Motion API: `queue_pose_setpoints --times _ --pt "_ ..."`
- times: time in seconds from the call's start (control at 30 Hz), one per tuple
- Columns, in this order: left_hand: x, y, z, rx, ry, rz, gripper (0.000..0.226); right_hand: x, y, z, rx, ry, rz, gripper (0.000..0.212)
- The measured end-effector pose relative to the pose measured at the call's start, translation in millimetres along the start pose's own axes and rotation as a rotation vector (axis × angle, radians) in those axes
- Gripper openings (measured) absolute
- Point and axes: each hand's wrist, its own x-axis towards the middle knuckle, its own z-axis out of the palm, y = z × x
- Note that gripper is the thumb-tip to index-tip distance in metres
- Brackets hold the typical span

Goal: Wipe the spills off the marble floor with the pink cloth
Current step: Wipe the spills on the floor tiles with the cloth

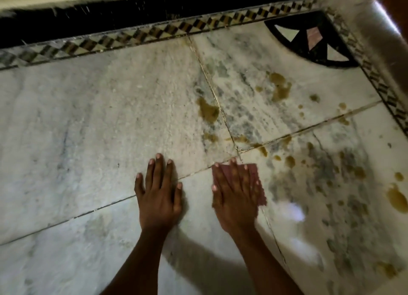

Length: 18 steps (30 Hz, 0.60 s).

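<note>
The marble floor (88, 122) is white with grey veins and dark joints. Several yellow-brown spills lie on it: one patch (207, 111) beside a tile joint, another (280, 87) farther right, and a larger one (397, 198) at the right edge, with small drops between them. My right hand (234, 197) lies flat, fingers straight, pressing the folded pink cloth (256, 180) onto the floor just left of the nearest drops. The cloth shows only past my fingers. My left hand (159, 193) rests flat on bare marble, fingers spread, beside the right hand.
A patterned inlay border (132, 38) runs along the far edge, with a black skirting (110, 18) and a wall behind it. A black fan-shaped inlay (313, 41) fills the far right corner. A shiny metal surface (379, 14) stands at the top right.
</note>
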Motion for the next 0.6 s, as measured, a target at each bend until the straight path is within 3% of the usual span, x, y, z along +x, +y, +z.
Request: queue_pose_setpoints --times 0.1,0.17,0.2,0.33,0.4,0.5,0.6 --pt "1 -2 7 0.014 0.008 -0.001 0.068 36 14 -5 0.071 -0.017 0.275 0.063" --pt "0 -2 15 0.039 0.015 -0.005 0.07 82 -13 -4 0.183 -0.003 0.502 0.066" --pt "0 -2 17 0.045 0.013 -0.005 0.07 100 -31 -6 0.213 -0.015 0.513 0.065" --pt "0 2 4 0.044 0.008 -0.014 0.069 67 -38 -5 0.087 -0.053 -0.025 0.06" --pt "-1 9 -7 0.009 0.007 -0.027 0.068 23 -1 -6 0.017 -0.064 -0.08 0.059" --pt "31 2 -25 -0.032 0.066 0.064 0.064 13 24 -6 0.106 -0.073 0.234 0.061" --pt "106 -18 -35 0.068 0.067 0.216 0.064 71 -14 -6 0.247 -0.067 0.498 0.066"
